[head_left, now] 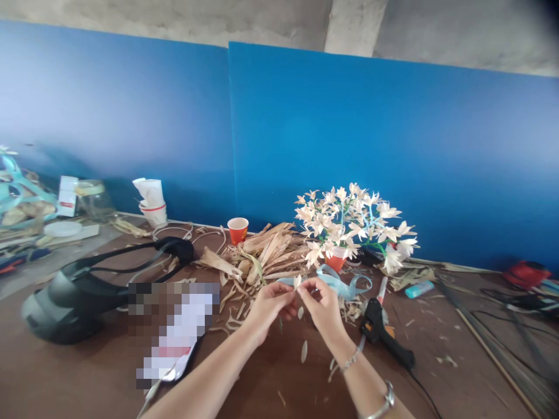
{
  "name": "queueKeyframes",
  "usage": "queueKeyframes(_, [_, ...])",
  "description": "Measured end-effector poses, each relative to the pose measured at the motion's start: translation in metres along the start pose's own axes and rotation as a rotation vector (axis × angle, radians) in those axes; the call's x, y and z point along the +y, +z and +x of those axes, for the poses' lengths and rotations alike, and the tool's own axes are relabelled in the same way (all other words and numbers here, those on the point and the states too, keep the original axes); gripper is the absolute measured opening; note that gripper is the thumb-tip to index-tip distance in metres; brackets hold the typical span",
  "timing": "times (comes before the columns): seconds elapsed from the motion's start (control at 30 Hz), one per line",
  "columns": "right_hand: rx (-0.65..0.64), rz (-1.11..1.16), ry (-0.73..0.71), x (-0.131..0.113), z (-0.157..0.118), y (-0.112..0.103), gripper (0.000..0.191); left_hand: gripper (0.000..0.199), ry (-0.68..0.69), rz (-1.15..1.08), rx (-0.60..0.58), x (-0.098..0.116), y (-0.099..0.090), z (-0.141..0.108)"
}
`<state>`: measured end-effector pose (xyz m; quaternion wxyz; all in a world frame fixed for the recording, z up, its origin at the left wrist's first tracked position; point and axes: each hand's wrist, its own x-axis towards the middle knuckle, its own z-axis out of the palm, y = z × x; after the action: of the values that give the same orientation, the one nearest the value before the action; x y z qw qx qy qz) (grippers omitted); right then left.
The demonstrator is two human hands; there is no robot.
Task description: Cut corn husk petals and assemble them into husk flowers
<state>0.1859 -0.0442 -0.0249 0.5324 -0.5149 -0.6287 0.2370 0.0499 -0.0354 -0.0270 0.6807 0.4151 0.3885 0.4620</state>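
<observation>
Over the near middle of the counter [262, 390], left of the glue gun [376, 326], the left hand [267, 307] and right hand [322, 304] pinch one pale petal [297, 282], probably best gripped lightly against creasing

Hands [273, 302] [322, 302]: two; red cups [238, 234] [335, 262]: two; glue gun [382, 331]: one; headset [65, 305]: one.

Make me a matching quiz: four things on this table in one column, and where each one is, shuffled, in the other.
1. Glue gun
2. Dark headset
3. Pale flowers
4. Dry husks

A. Standing in a red cup
B. Heaped left of the flowers
C. Lying right of the right hand
D. Nearest the picture's left edge

Pairs: 1-C, 2-D, 3-A, 4-B
</observation>
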Motion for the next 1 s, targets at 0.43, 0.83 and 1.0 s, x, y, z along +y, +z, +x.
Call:
queueKeyframes(0.43, [-0.007,-0.080,-0.070,-0.007,-0.002,-0.002,0.009,0.026,0.027,0.089,-0.005,0.003,0.002,-0.002])
queueKeyframes(0.83, [-0.001,-0.064,-0.097,-0.008,-0.004,-0.001,0.006,0.029,0.104,0.158,0.022,0.002,0.002,-0.001])
queueKeyframes(1.0, [0.017,-0.063,-0.131,-0.013,-0.006,-0.003,0.006,0.025,0.176,0.198,0.022,0.000,0.001,0.000])
